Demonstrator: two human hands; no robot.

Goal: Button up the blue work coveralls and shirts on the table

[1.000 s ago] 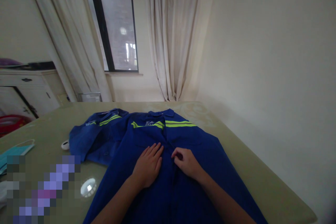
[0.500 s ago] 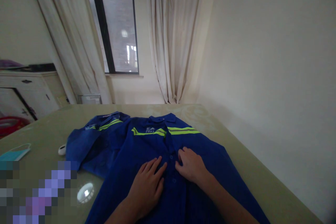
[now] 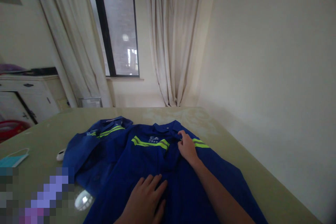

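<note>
A blue work jacket [image 3: 147, 161] with yellow-green reflective stripes and a white chest logo lies front up on the table, its collar pointing away from me. My left hand [image 3: 148, 196] rests on the lower front with fingers spread. Higher up, just below the collar on the right side, my right hand [image 3: 187, 147] has its fingers curled and pinched at the edge of the jacket's front opening. Part of the right stripe is covered by that hand. The front cloth is slightly puckered between the hands.
A second blue jacket [image 3: 91, 154] lies crumpled on the left, touching the first. Beside it are a small white rounded object [image 3: 61, 154] and a light blue face mask [image 3: 13, 161]. The glossy table [image 3: 220, 133] runs along a wall on the right. A white cabinet [image 3: 34, 94] stands back left.
My right hand has moved up the jacket front, from beside the buttons to near the collar. My left hand sits slightly lower in view, still flat. The front opening has shifted.
</note>
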